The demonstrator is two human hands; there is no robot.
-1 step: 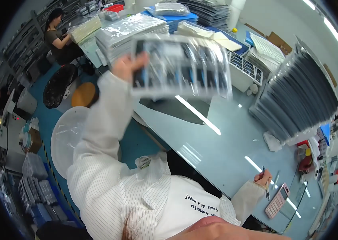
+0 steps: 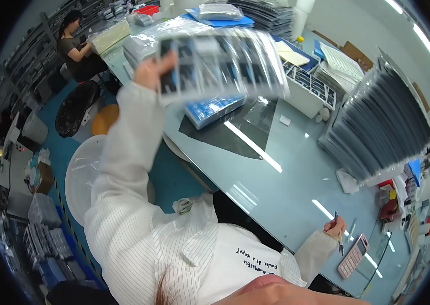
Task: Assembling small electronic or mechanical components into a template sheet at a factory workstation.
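Observation:
My left hand (image 2: 150, 72) is closed on the near left edge of a thin sheet (image 2: 225, 66) with rows of dark panels under shiny clear film. The sheet is raised over the table and smeared by motion. Below it, a blue-and-white flat pack (image 2: 214, 111) lies on a dark sheet (image 2: 243, 129) on the glass tabletop. At the lower right, my right hand (image 2: 335, 227) is closed around a slim, dark, pen-like tool (image 2: 340, 245) and rests on the table. A pink calculator (image 2: 353, 255) lies just right of that hand.
A tall stack of grey sheets (image 2: 378, 117) leans at the right. Behind the raised sheet stand a film-wrapped stack (image 2: 141, 43), a white box with panelled sheets (image 2: 309, 91) and blue folders (image 2: 235, 21). A co-worker (image 2: 75, 48) sits at the far left. A white stool (image 2: 85, 173) stands beside me.
My left hand has moved up and slightly left with the panelled sheet, so the blue-and-white pack beneath now shows. My right hand has stayed in place.

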